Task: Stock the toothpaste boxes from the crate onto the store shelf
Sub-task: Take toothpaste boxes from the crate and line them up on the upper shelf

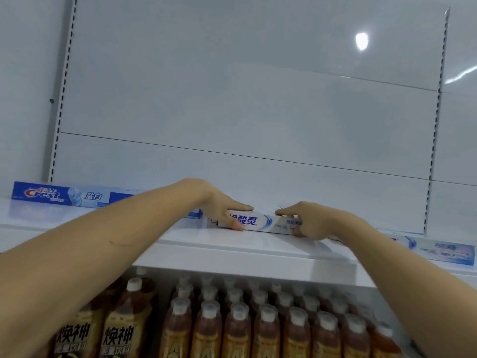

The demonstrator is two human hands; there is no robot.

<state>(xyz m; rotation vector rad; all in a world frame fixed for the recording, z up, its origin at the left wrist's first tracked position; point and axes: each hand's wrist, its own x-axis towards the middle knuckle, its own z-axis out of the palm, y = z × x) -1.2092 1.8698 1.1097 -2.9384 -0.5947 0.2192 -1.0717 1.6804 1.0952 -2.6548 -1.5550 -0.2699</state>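
Toothpaste box [260, 223] on shelf [232, 244], gripped between both hands' fingers [240, 208].

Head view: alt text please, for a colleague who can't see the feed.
Both hands grip one white toothpaste box lying lengthwise on a white store shelf, the left hand at its left end, the right hand at its right. A blue Crest box lies further left; capped drink bottles fill the shelf below.
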